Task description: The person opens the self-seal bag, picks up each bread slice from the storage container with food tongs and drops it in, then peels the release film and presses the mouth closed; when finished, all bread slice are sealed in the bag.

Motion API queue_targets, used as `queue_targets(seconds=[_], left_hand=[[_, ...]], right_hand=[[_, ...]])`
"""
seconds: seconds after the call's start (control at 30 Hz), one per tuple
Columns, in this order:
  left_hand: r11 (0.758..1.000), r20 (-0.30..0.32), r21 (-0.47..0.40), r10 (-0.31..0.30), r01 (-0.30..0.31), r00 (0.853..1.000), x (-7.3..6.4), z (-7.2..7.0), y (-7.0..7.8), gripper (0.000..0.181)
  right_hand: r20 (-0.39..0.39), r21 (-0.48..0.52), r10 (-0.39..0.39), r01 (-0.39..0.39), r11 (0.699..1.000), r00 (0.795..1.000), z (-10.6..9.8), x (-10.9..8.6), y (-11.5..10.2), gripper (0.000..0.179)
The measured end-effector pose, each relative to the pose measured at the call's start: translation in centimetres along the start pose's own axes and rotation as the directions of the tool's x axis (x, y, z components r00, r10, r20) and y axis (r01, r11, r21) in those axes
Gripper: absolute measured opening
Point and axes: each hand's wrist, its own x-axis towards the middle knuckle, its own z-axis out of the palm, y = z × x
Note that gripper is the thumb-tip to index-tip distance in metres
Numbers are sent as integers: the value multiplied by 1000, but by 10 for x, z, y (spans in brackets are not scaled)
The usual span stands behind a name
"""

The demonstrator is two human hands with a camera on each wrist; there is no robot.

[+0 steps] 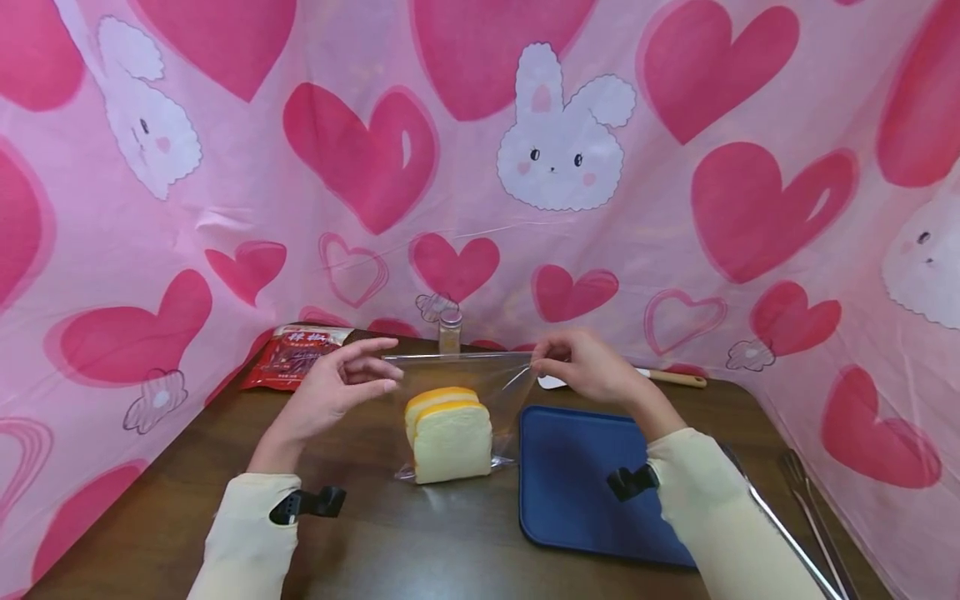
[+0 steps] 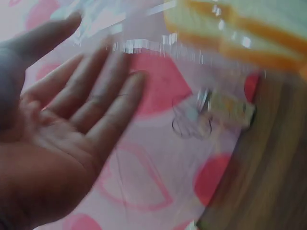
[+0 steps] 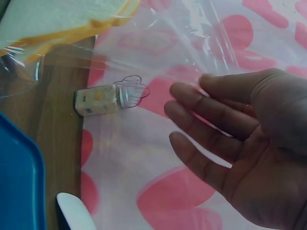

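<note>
Two slices of bread [image 1: 453, 443] with orange-yellow crusts stand upright inside a clear plastic bag [image 1: 508, 404] in the middle of the table. At the bag's top right corner my right hand [image 1: 588, 367] pinches the film between thumb and forefinger; its other fingers spread loosely in the right wrist view. My left hand [image 1: 341, 383] is by the top left corner, fingers extended and the thumb apart from them. Blurred in the left wrist view, that hand [image 2: 72, 124] shows an open palm close to the film.
Right of the bread lies a blue tray [image 1: 577, 483], partly under the right forearm. Behind are a red food packet [image 1: 288, 358], a small jar [image 1: 450, 332] and a white spatula with a wooden handle [image 1: 678, 379]. Metal utensils [image 1: 813, 517] lie along the right edge.
</note>
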Motion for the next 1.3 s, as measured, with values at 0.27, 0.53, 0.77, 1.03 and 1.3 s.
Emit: queue_targets(seconds=[0.27, 0.53, 0.77, 1.03, 1.3], left_hand=[[975, 179, 177, -163, 132, 970, 2, -5, -16, 26], [984, 191, 137, -137, 112, 972, 3, 0, -17, 17], [989, 207, 129, -103, 77, 973, 3, 1, -18, 15], [989, 206, 100, -131, 113, 970, 4, 2, -22, 19], [976, 123, 30, -216, 214, 969, 5, -5, -25, 26]], right_hand=[[6, 192, -21, 19, 981, 1000, 6, -3, 11, 11], [3, 272, 56, -54, 961, 998, 25, -6, 28, 35], [113, 111, 79, -92, 990, 990, 73, -7, 47, 40], [-2, 37, 52, -52, 998, 999, 92, -7, 44, 9], [-51, 147, 87, -78, 986, 995, 85, -16, 49, 11]])
